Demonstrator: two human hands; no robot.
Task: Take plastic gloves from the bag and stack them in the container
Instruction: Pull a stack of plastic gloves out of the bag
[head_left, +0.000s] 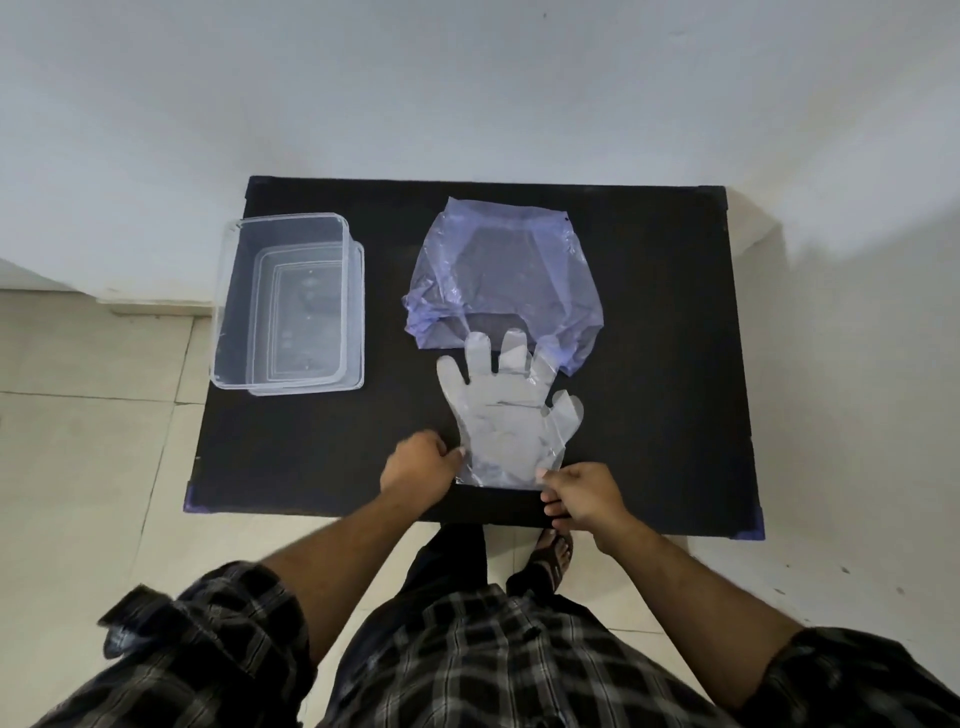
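A clear plastic glove lies flat on the black table, fingers pointing away from me, its fingertips overlapping the mouth of a translucent blue bag. My left hand pinches the glove's cuff at its left corner. My right hand pinches the cuff at its right corner. A clear rectangular container stands at the table's left side, apart from the glove; it looks empty.
The container sits on what looks like its clear lid. The table stands against a white wall, with tiled floor on the left and right. My foot in a sandal shows under the table's front edge.
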